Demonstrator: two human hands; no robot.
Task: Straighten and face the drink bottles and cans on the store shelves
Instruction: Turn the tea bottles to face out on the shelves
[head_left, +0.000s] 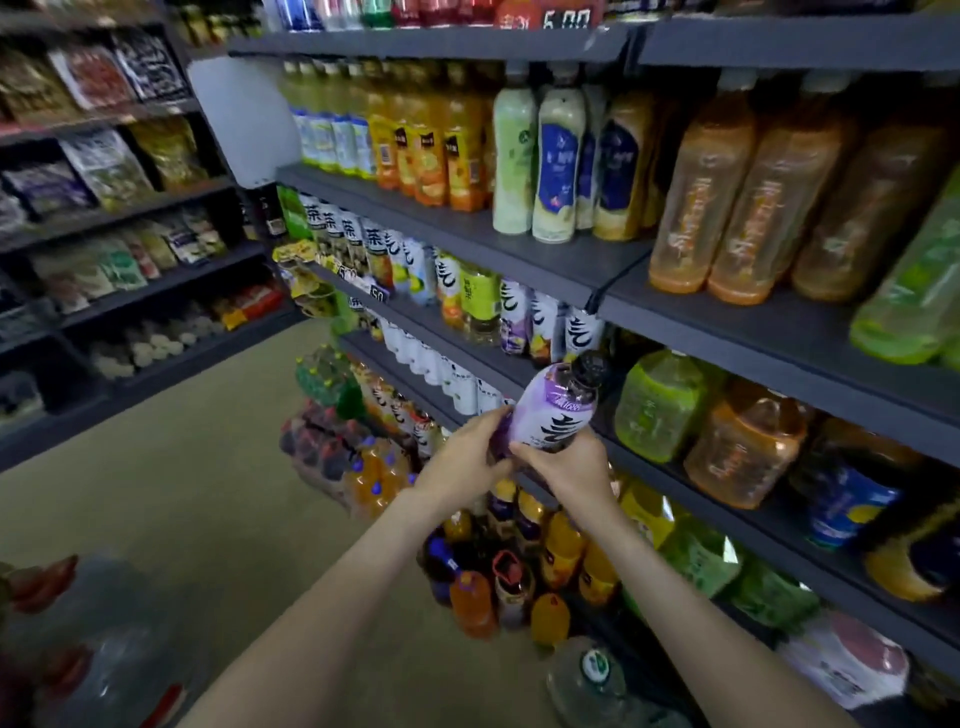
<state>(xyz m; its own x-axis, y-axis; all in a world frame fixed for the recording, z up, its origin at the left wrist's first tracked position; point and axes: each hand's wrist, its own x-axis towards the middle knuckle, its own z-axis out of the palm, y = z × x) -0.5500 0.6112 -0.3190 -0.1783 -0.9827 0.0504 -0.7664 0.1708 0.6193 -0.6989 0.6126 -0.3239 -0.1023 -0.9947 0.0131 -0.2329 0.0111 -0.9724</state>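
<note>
Store aisle, drink shelving: purple bottle held just off the front edge of the middle shelf.
Left hand and right hand both curl around its lower body, cap tilted toward the shelf. Judged full, fairly heavy, stiff plastic, slick label; grip mid-body, not cap.

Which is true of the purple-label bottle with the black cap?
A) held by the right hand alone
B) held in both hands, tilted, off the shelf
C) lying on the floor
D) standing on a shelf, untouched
B: the left hand and right hand both grip the lower part of the purple-label bottle, which is tilted, its black cap pointing up and right towards the shelves.
</note>
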